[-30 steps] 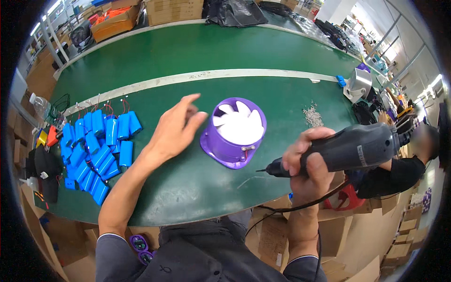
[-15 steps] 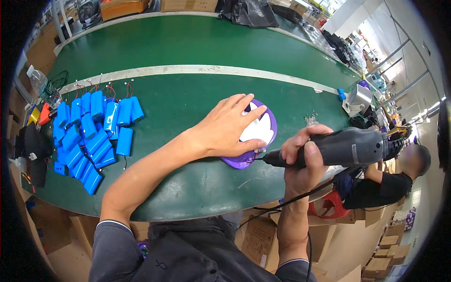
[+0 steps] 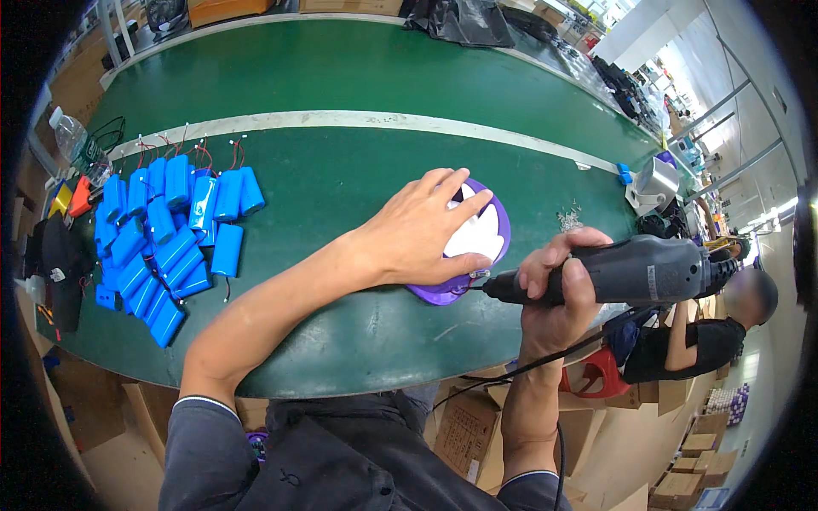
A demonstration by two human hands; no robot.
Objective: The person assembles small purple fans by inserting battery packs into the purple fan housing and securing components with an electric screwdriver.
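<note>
A rounded purple housing (image 3: 439, 295) with a white inside lies on the green bench in front of me. My left hand (image 3: 426, 230) rests across it with fingers spread and flat, the thumb near its closer end, covering much of it. My right hand (image 3: 558, 285) is wrapped round a dark grey electric screwdriver (image 3: 652, 271), held nearly level. The thin bit points left and reaches the housing's near end, beside a small shiny metal piece below my left thumb. Whether the bit sits in a screw is too small to tell.
Many blue battery packs (image 3: 175, 255) with red leads are heaped at the left, by a plastic bottle (image 3: 75, 145). Loose screws (image 3: 568, 217) lie beyond my right hand. The screwdriver's black cable (image 3: 545, 368) runs under my right forearm. A person (image 3: 699, 341) sits at the right.
The whole view has shifted slightly. My hands and the screwdriver keep about the same place on the housing. The seated person's arm has moved.
</note>
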